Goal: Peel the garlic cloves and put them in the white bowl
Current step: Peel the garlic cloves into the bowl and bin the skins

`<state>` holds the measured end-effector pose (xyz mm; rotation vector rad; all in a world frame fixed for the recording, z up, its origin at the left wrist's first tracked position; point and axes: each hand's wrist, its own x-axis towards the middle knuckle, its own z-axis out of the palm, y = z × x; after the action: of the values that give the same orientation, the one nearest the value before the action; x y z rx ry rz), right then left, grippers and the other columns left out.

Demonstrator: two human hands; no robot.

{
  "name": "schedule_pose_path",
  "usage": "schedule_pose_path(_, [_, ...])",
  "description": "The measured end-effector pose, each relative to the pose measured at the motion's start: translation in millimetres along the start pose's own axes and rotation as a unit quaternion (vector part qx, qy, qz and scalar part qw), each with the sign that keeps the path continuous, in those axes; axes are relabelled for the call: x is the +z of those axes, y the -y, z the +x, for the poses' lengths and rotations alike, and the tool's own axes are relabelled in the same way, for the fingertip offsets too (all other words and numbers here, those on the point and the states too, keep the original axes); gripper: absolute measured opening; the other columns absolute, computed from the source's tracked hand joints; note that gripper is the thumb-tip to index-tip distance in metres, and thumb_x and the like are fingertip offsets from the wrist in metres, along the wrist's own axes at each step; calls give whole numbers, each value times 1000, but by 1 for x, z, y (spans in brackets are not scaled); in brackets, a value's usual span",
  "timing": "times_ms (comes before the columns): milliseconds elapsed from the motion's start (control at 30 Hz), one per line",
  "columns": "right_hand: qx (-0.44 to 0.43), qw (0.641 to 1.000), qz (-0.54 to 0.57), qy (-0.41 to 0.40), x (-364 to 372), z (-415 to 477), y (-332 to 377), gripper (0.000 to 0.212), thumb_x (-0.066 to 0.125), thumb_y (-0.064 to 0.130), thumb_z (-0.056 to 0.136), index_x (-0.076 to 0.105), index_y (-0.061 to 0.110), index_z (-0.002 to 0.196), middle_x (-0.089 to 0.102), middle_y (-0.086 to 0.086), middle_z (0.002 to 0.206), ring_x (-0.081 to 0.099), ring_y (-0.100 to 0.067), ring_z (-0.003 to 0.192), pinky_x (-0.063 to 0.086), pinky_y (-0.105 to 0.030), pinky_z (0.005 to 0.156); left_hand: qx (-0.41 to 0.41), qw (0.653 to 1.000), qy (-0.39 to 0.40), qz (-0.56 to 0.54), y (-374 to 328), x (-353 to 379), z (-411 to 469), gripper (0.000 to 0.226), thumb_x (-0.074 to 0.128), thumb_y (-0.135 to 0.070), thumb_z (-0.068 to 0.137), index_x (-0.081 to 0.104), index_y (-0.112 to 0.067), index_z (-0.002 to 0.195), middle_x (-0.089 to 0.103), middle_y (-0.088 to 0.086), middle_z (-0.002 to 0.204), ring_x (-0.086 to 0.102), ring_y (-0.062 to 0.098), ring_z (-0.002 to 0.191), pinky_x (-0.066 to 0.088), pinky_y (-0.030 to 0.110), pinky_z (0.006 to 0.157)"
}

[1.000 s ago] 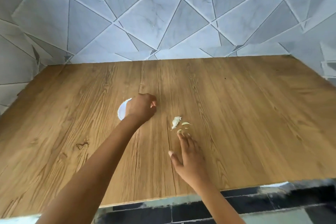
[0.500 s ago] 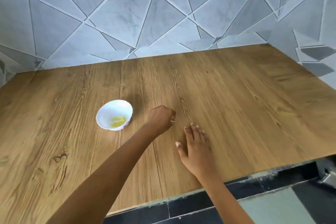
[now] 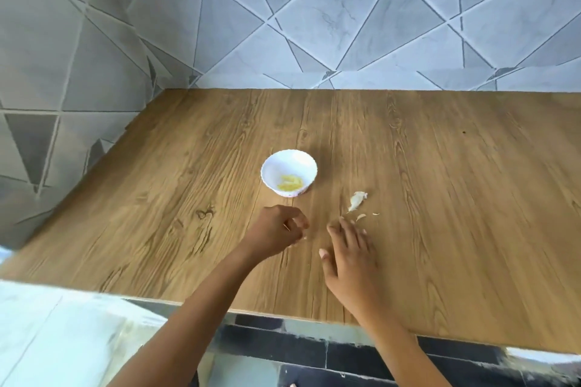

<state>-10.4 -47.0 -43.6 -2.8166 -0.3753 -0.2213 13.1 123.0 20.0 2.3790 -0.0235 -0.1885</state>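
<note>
Left hand point(image 3: 276, 229) has pulled back from over the white bowl point(image 3: 271, 166) and sits just in front of it, curled; can't tell if it's holding anything. Peeled cloves point(image 3: 290, 184) in the bowl. Right hand point(image 3: 349, 248) flat, fingers straight, on the desk point(image 3: 456, 204). Pale garlic piece point(image 3: 356, 199) right of the bowl is likely next.

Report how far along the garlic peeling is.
Done: peeled cloves lie in the white bowl. In hand: the left hand is curled, whether round a clove I cannot tell; the right hand is spread open over the wooden table. Left: a whitish garlic piece and skin scraps past the right hand, clove or husk unclear.
</note>
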Motion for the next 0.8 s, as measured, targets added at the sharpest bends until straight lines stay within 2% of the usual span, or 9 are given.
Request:
schedule_pose_path(133, [-4, 1000, 2, -5, 3, 1, -1, 53, 33, 40, 89, 62, 10, 121, 58, -13, 130, 55, -29, 122, 35, -46, 102, -24, 999, 8, -40, 12, 6, -11, 1, 73, -7, 77, 74, -6, 78, 71, 4, 69, 68, 13, 63, 58, 33, 71])
schedule_pose_path(233, [-11, 1000, 7, -12, 4, 0, -2, 53, 32, 41, 90, 60, 10, 123, 56, -13, 133, 52, -29, 125, 30, -44, 105, -61, 996, 22, -65, 12, 7, -15, 4, 73, -6, 78, 74, -6, 82, 71, 4, 70, 68, 14, 65, 59, 29, 72])
schedule_pose_path(400, [-17, 1000, 7, -20, 6, -1, -3, 53, 32, 40, 91, 58, 10, 125, 53, -13, 135, 49, -28, 127, 26, -42, 107, -120, 988, 50, -80, 6, 6, -9, 7, 70, -2, 81, 71, -6, 75, 66, 4, 61, 62, 11, 57, 55, 20, 61])
schedule_pose_path(533, [-21, 999, -7, -35, 7, -3, -3, 51, 34, 39, 90, 61, 10, 123, 56, -14, 132, 52, -29, 124, 27, -43, 105, -146, 987, 60, -37, 0, 7, -2, 8, 70, -3, 80, 69, -7, 73, 67, 5, 63, 64, 11, 58, 53, 19, 59])
schedule_pose_path(700, [-24, 998, 35, -36, 6, -2, -2, 48, 38, 36, 89, 62, 6, 119, 58, -17, 129, 53, -32, 122, 34, -47, 104, -114, 985, 11, 129, -9, 20, -2, 6, 71, -13, 78, 65, -15, 78, 69, 3, 89, 65, 19, 87, 55, 35, 79])
schedule_pose_path(733, [-32, 998, 48, -40, 6, -2, -3, 44, 43, 33, 90, 62, 6, 119, 58, -17, 129, 53, -32, 123, 34, -48, 104, -106, 986, 8, 128, -9, 19, -4, 5, 72, -13, 78, 66, -14, 79, 69, 3, 89, 66, 20, 87, 56, 34, 78])
schedule_pose_path(800, [-45, 990, 123, -45, 4, -3, -5, 33, 56, 25, 91, 61, 8, 119, 58, -13, 129, 50, -30, 124, 37, -45, 105, -100, 994, 38, -3, -4, 13, -9, 3, 72, -5, 79, 70, -4, 81, 70, 9, 79, 68, 19, 74, 58, 28, 72])
